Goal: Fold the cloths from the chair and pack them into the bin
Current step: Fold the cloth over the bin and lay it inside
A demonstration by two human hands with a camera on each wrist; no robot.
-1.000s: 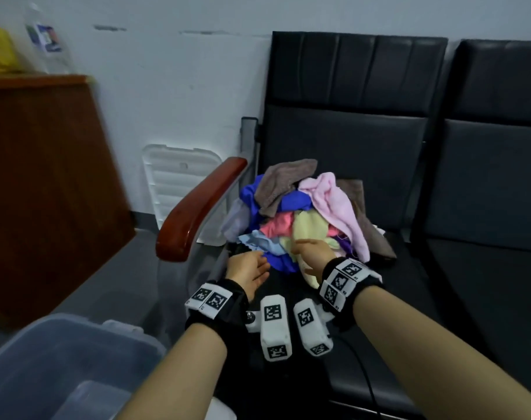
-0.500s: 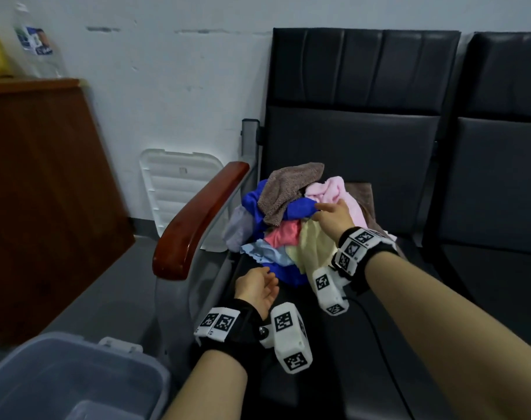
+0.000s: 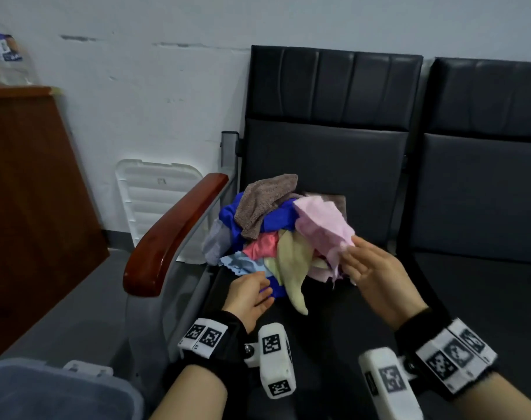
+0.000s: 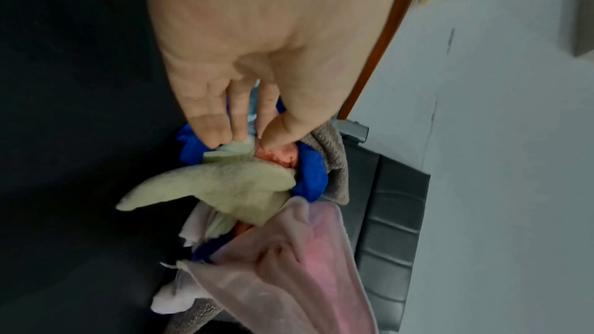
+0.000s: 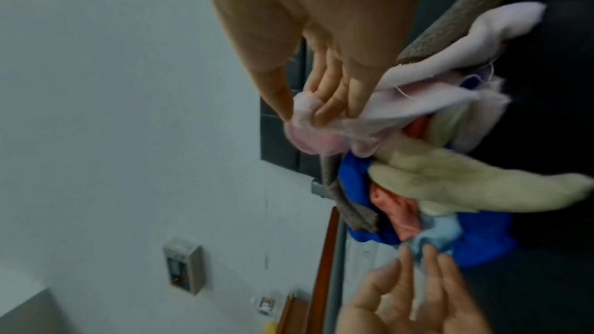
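— Since half a second ago the right hand (image 3: 376, 272) has come back off the top of the pile (image 3: 267, 234), drawing the pink cloth (image 3: 322, 227) toward the front of the chair (image 3: 325, 153); the left hand (image 3: 249, 295) has edged up to the pile's near edge

— How do the fingers lie?

— On the right hand, thumb and fingertips (image 5: 324, 108) pinch a frayed corner of the pink cloth. The left hand's fingers are loosely spread, their tips by the yellow cloth (image 4: 231, 187); the wrist view cannot settle whether they grip it

— And the cloths themselves?

— Crumpled, unfolded, heaped on the chair's black padded seat against its backrest. The pink one is thin and soft with loose threads; a fuzzy brown towel (image 3: 264, 204) drapes over a bright blue cloth (image 3: 276, 218), with coral and pale blue pieces below. Left of the chair's glossy wooden armrest (image 3: 173, 234), the translucent grey bin (image 3: 61, 392) stands on the floor
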